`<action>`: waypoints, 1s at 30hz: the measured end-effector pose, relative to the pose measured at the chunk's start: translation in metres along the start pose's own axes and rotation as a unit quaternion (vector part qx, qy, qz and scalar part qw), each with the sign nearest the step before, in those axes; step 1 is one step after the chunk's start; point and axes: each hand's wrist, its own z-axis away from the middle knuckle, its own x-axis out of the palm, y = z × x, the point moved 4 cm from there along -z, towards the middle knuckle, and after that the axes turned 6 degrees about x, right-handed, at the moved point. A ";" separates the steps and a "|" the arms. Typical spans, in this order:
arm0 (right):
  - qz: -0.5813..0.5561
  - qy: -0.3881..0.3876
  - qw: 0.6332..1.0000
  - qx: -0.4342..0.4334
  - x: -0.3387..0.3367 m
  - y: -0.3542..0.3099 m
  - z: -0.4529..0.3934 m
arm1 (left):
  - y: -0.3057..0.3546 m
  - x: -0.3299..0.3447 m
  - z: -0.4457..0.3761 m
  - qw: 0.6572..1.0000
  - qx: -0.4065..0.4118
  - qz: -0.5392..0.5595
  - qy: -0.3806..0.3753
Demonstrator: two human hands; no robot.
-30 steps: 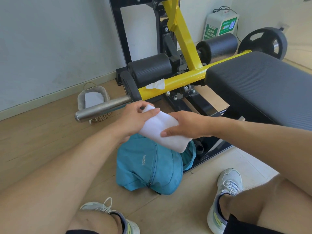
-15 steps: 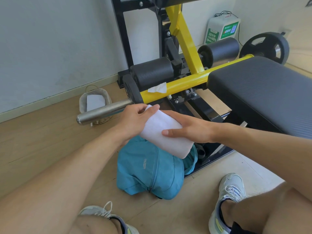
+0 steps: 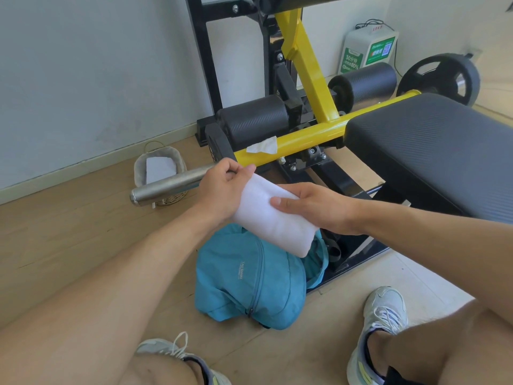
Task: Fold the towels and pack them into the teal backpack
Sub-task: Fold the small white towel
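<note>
- Head view, the only one here: both hands have a folded white towel (image 3: pixel 273 215) held up in the air, right above the teal backpack (image 3: pixel 249 276) that's slumped on the wood floor between the person's 2 feet.
- Left hand (image 3: pixel 222 187) has the far end of the towel, thumb and fingers curled around the edge and pinching it. Right hand (image 3: pixel 313 208) lies over the near long side, fingers fairly straight across the top and thumb tucked under as far as I can tell, so it's gripping too, just looser.
- What's changed over the last second: honestly not much. Towel and both hands sit in pretty much the same pose relative to each other, still a compact rectangle, no new fold. The right hand's fingers look slid a touch further along the top, like it's smoothing or squaring the bundle.
- So my read is that the folding of this 1 is basically done and it's the pause before packing. The towel is still outside the bag, low corner hanging near the backpack's open top on the right side.
- Next bit probably needs 1 hand to let go and hold the bag's mouth open, because the fabric is floppy.
- There's another white towel (image 3: pixel 158 168) waiting in the small basket (image 3: pixel 138 173) by the wall, behind the steel bar (image 3: pixel 169 186), so the job isn't near finished. Also a white scrap (image 3: pixel 262 145) on the yellow frame (image 3: pixel 302 136), can't tell if it's a towel.
</note>
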 end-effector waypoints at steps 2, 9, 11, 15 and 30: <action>0.006 0.001 1.000 0.002 -0.002 -0.001 0.001 | 0.000 0.001 0.000 1.000 0.009 -0.011 -0.005; 0.018 0.006 1.000 0.012 -0.002 -0.002 0.003 | -0.001 0.005 -0.002 0.998 0.023 -0.054 -0.025; -0.002 0.004 1.000 0.001 0.000 -0.005 0.004 | 0.001 0.003 -0.003 0.998 0.028 -0.048 -0.015; -0.052 -0.023 0.998 0.000 0.009 -0.009 0.008 | 0.011 0.003 0.000 0.995 0.078 -0.043 -0.033; 0.017 0.110 0.994 0.002 -0.006 -0.005 0.000 | 0.005 0.010 0.014 0.995 -0.079 0.003 -0.062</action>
